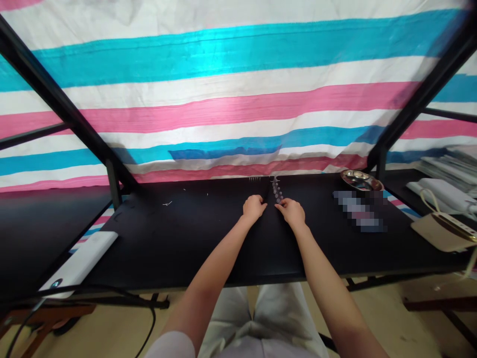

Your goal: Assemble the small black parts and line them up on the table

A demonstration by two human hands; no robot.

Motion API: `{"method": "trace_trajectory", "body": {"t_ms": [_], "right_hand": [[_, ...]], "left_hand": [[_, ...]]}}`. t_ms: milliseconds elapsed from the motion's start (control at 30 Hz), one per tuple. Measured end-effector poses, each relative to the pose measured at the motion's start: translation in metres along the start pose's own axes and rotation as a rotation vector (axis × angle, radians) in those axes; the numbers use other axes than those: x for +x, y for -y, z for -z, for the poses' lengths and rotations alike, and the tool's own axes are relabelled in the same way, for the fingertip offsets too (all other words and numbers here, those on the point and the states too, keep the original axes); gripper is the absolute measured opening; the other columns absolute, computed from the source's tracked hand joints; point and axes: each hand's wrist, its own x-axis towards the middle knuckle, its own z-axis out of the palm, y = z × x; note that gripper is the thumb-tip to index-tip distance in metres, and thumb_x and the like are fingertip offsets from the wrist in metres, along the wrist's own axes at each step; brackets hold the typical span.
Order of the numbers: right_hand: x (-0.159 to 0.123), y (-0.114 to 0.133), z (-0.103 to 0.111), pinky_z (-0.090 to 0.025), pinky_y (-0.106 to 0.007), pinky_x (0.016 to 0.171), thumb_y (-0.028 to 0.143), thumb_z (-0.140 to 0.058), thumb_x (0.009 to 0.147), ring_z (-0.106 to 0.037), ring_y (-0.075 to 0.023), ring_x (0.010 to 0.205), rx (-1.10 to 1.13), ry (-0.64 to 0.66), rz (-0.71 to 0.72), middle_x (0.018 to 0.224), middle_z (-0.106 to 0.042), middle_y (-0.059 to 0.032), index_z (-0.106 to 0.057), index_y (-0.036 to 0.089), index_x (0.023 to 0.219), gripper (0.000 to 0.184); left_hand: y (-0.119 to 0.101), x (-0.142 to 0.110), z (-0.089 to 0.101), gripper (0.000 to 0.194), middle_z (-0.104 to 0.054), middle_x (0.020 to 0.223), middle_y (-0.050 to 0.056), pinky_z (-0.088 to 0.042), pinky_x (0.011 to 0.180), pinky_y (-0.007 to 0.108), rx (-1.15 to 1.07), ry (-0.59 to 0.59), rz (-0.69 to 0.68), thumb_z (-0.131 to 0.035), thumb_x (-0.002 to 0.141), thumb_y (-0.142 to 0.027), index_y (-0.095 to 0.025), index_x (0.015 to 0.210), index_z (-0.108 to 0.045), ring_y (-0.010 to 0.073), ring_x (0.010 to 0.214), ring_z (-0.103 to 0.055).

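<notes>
A narrow see-through strip with pale round dots (276,189) lies near the far edge of the black table. The thumb and forefinger of my right hand (293,213) are pinched at its near end. Just left of the strip, my left hand (254,207) rests on the table with its fingers curled together. Whatever those fingers hold, if anything, is too small or dark to make out. Several tiny pale pieces in a row (255,178) lie at the far edge, beyond my left hand.
A shiny metal dish (361,181) stands at the back right, with a blurred-out item (359,211) in front. Farther right are a beige power strip (443,231) and stacked papers (447,166). A white device with a cable (84,263) lies left; black frame posts flank the table (167,248).
</notes>
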Motion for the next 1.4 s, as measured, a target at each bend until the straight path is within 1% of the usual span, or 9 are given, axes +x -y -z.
{"method": "trace_trajectory", "body": {"t_ms": [167,300,400,533,900,1000,1133,1233,1400], "right_hand": [[-0.001,-0.004,0.004,-0.039,-0.025,0.057,0.047,-0.061,0.071,-0.062,-0.0190,0.072,0.010,0.025,0.013,0.076,-0.066,-0.0052,-0.066,0.022,0.090,0.032],[-0.002,-0.014,0.010,-0.041,-0.026,0.061,0.047,-0.061,0.070,-0.061,-0.0199,0.075,0.025,0.058,0.008,0.081,-0.066,-0.0070,-0.065,0.018,0.097,0.040],[-0.002,-0.020,0.012,-0.041,-0.026,0.062,0.045,-0.061,0.071,-0.061,-0.0191,0.075,0.040,0.071,0.019,0.080,-0.065,-0.0067,-0.064,0.017,0.098,0.039],[-0.002,-0.023,0.012,-0.040,-0.025,0.061,0.041,-0.062,0.071,-0.060,-0.0175,0.072,0.046,0.098,0.026,0.078,-0.065,-0.0055,-0.063,0.016,0.100,0.038],[-0.003,-0.019,0.013,-0.039,-0.024,0.062,0.039,-0.060,0.074,-0.060,-0.0168,0.075,-0.008,0.110,0.030,0.078,-0.065,-0.0039,-0.062,0.018,0.102,0.036],[-0.005,-0.016,0.013,-0.038,-0.024,0.062,0.040,-0.058,0.075,-0.060,-0.0179,0.076,-0.044,0.115,0.037,0.078,-0.065,-0.0041,-0.061,0.018,0.103,0.035],[-0.007,-0.010,0.013,-0.038,-0.025,0.061,0.039,-0.055,0.078,-0.061,-0.0186,0.078,-0.089,0.117,0.053,0.081,-0.066,-0.0042,-0.060,0.020,0.104,0.033],[-0.008,-0.006,0.012,-0.037,-0.025,0.060,0.038,-0.054,0.079,-0.060,-0.0182,0.078,-0.109,0.115,0.066,0.083,-0.066,-0.0039,-0.060,0.022,0.104,0.031],[-0.009,-0.002,0.008,-0.035,-0.024,0.057,0.038,-0.052,0.080,-0.060,-0.0180,0.077,-0.132,0.089,0.078,0.084,-0.065,-0.0042,-0.060,0.022,0.100,0.027]], "left_hand": [[0.007,0.001,0.008,0.028,-0.063,0.079,0.008,-0.043,0.068,0.029,0.037,0.020,0.007,-0.070,0.063,-0.035,-0.018,0.084,-0.065,0.0231,0.080,-0.059],[0.026,-0.003,0.018,0.038,-0.061,0.079,0.005,-0.041,0.063,0.027,0.036,0.022,-0.099,-0.070,0.062,-0.041,-0.018,0.090,-0.064,0.0199,0.075,-0.058],[0.041,-0.006,0.022,0.034,-0.059,0.074,0.002,-0.039,0.061,0.025,0.007,0.011,-0.213,-0.066,0.067,-0.041,-0.019,0.093,-0.064,0.0164,0.069,-0.056],[0.050,-0.008,0.022,0.024,-0.056,0.066,0.000,-0.037,0.059,0.023,-0.025,0.016,-0.247,-0.062,0.071,-0.035,-0.020,0.089,-0.064,0.0143,0.065,-0.054],[0.037,-0.019,0.015,0.017,-0.058,0.071,-0.001,-0.040,0.065,0.023,0.107,-0.065,-0.306,-0.052,0.080,-0.028,-0.021,0.091,-0.062,0.0140,0.074,-0.054],[0.034,-0.021,0.014,0.025,-0.058,0.073,-0.001,-0.041,0.067,0.024,0.125,-0.099,-0.326,-0.051,0.081,-0.028,-0.021,0.104,-0.058,0.0148,0.078,-0.053],[0.028,-0.026,0.014,0.045,-0.059,0.082,0.000,-0.042,0.068,0.023,0.135,-0.126,-0.383,-0.046,0.084,-0.025,-0.025,0.129,-0.040,0.0141,0.080,-0.053],[0.025,-0.028,0.014,0.051,-0.058,0.087,0.000,-0.043,0.070,0.023,0.185,-0.120,-0.450,-0.042,0.086,-0.025,-0.029,0.135,-0.031,0.0143,0.084,-0.052],[0.025,-0.027,0.010,0.044,-0.057,0.091,0.003,-0.043,0.073,0.024,0.224,-0.117,-0.476,-0.046,0.085,-0.026,-0.027,0.129,-0.042,0.0162,0.089,-0.051]]}}
